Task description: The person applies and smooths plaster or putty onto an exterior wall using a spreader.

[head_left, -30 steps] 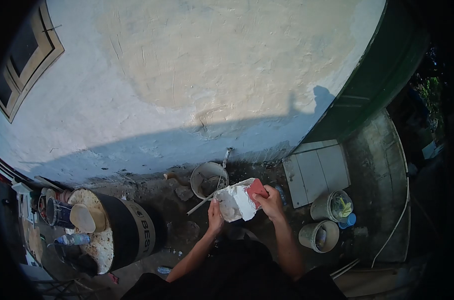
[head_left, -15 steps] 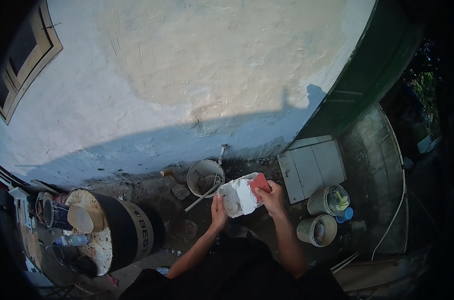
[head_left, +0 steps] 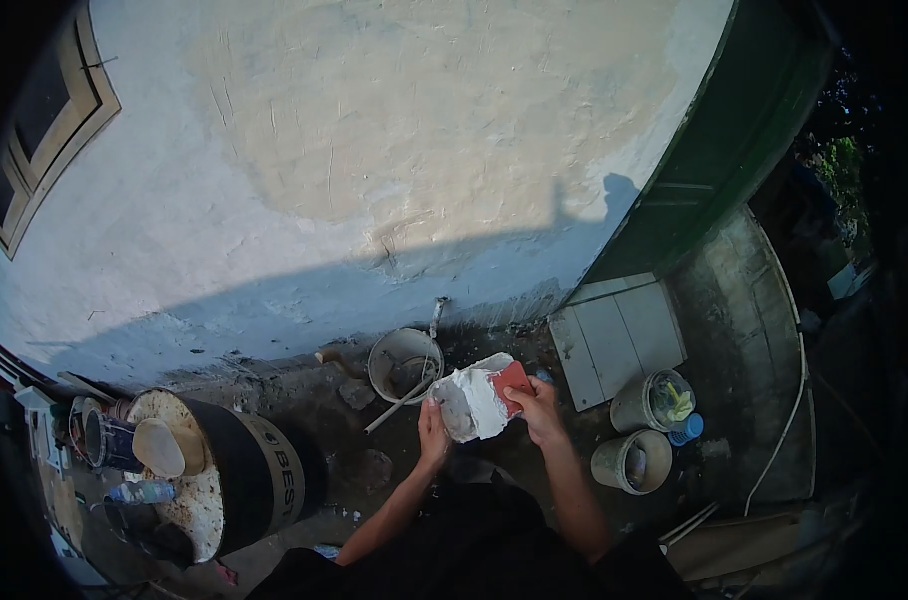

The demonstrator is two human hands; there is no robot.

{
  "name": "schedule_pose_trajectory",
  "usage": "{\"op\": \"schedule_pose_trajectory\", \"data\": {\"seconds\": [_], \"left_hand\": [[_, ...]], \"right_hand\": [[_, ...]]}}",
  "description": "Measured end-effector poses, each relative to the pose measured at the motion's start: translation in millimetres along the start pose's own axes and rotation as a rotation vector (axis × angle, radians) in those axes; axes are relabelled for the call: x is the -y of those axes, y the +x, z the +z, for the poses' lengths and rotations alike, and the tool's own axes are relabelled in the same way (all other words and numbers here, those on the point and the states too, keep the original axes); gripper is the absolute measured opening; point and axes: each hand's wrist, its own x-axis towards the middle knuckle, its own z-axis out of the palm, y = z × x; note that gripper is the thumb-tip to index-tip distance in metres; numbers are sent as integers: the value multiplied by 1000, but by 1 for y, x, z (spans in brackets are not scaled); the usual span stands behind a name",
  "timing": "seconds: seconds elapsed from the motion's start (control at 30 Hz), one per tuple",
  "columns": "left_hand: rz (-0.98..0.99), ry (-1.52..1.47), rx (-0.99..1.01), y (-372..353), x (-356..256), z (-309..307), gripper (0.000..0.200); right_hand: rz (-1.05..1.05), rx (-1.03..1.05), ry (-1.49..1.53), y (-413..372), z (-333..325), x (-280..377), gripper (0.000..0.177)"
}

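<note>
My left hand (head_left: 433,436) is closed on the near left rim of a whitish tub (head_left: 453,412). Thick white paste (head_left: 485,402) covers the tub's right part, while its left part shows a thin, greyish smear. A flat red putty scraper (head_left: 511,381) is pinched in my right hand (head_left: 540,411), thumb on its face. The scraper lies against the paste at the tub's right side, and its working edge is hidden there. Both hands are in front of my body, low before the wall.
A patched, plastered wall (head_left: 374,130) rises ahead, with a green door (head_left: 674,200) on the right. Below are a round bucket (head_left: 377,372), leaning tiles (head_left: 614,335) and two pails (head_left: 614,465). A black drum (head_left: 249,465) stands left, carrying a cream container (head_left: 159,447) and a plastic bottle (head_left: 142,492).
The scraper has shifted slightly left and down over the paste with my right hand. The tub is tilted a little differently, and the whole view has moved slightly.
</note>
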Motion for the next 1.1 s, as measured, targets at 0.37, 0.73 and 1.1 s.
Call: {"op": "schedule_pose_trajectory", "data": {"seconds": [0.37,0.73,1.1], "left_hand": [[-103,-11,34,44,33,6,44],[-120,-44,-156,115,121,45,48],[-225,-24,-462,89,174,48,54]], "right_hand": [[84,101,244,8,-36,30,27],[-312,-238,-48,286,-136,57,27],[-1278,-275,-1085,496,-140,-43,47]]}}
